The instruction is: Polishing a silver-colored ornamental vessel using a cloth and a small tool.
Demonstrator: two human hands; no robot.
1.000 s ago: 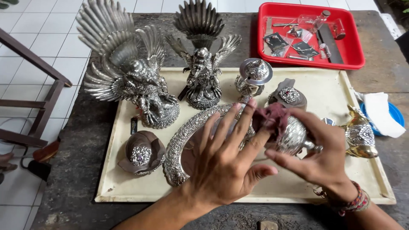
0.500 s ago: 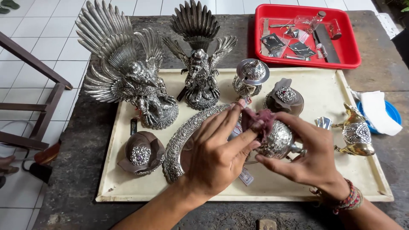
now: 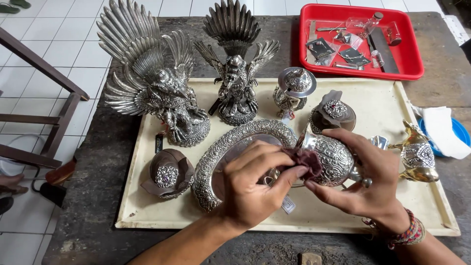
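Observation:
My right hand (image 3: 365, 184) grips an embossed silver vessel (image 3: 333, 158) above the cream tray (image 3: 147, 211). My left hand (image 3: 255, 184) pinches a small dark reddish cloth (image 3: 306, 161) and presses it against the vessel's side. Under both hands lies an oval silver platter (image 3: 221, 152) with a raised ornate rim. A small white tag (image 3: 288, 204) hangs below the left hand.
Two winged silver statues (image 3: 152, 93) (image 3: 236, 73) stand at the tray's back. A lidded silver pot (image 3: 293, 91), two dark shell boxes (image 3: 166, 172) (image 3: 333, 112) and a gold-and-silver piece (image 3: 417, 154) sit around. A red tray (image 3: 360, 41) of small items lies behind, a blue dish (image 3: 458, 130) with white cloth at right.
My left hand went from spread fingers to pinching the cloth against the vessel. The right hand lowered the vessel slightly and turned it toward the left hand.

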